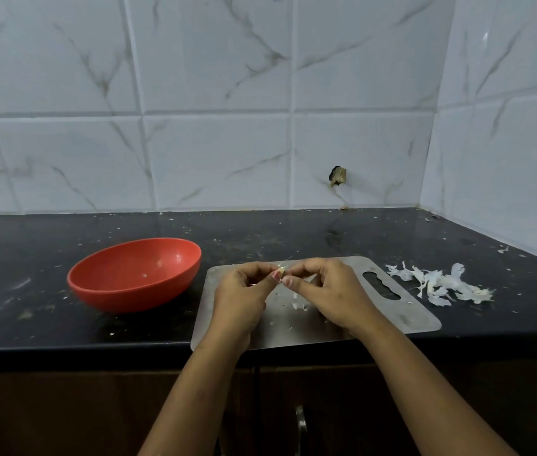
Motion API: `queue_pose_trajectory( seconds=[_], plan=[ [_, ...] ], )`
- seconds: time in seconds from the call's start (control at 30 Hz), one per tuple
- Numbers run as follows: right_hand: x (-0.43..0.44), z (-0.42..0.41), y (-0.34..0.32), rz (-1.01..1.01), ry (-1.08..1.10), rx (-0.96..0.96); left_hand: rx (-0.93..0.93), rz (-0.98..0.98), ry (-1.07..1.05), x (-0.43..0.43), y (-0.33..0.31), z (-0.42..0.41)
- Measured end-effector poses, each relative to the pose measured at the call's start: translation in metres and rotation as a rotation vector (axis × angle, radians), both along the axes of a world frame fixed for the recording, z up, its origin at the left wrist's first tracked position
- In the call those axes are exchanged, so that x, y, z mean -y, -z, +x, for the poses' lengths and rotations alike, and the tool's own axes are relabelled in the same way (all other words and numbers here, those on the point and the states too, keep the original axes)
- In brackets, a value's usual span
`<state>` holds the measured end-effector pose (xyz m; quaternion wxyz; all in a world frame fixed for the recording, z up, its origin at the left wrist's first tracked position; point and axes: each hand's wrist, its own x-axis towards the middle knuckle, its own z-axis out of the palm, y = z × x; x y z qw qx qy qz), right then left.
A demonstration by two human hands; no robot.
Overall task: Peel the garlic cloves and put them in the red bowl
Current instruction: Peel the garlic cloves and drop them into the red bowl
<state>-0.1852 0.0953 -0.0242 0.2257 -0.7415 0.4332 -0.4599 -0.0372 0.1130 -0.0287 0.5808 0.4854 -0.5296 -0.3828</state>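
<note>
A small pale garlic clove [280,271] is pinched between the curled thumb and fingertips of the left hand [244,291] and of the right hand [329,291], both closed on it from either side. It is held just above the flat grey metal cutting board [418,317]. The clove is mostly hidden by the fingers, so how much skin remains cannot be told.

The step in hand is judged to be the stripping of the skin. It is best done with the clove steadied by one hand while a loose edge of skin is caught by the other thumbnail and drawn off lengthwise, with the grip kept light so the flesh is not bruised. Skin is best dropped over the board or onto the heap of white papery peels [441,284] on the black speckled stone counter [293,232] to the right.

The round red plastic bowl [129,296] stands upright near the board's left side. A few pale bits lie in it, too small to identify.
</note>
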Motion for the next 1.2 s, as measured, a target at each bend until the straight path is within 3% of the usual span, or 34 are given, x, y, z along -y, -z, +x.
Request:
queue_pose_trajectory(
  seconds=[0.4, 0.73, 1.2],
  plan=[
    [0.0, 0.0, 0.007, -0.128, 0.087, -0.247, 0.171, -0.107, -0.076, -0.004, 0.001, -0.007],
    [-0.005, 0.0, 0.005, -0.13, 0.069, -0.242, 0.271, -0.184, -0.113, -0.008, 0.001, -0.008],
    [-0.005, 0.001, 0.007, -0.244, 0.081, -0.364, 0.232, -0.158, -0.015, -0.009, 0.0, -0.007]
  ],
)
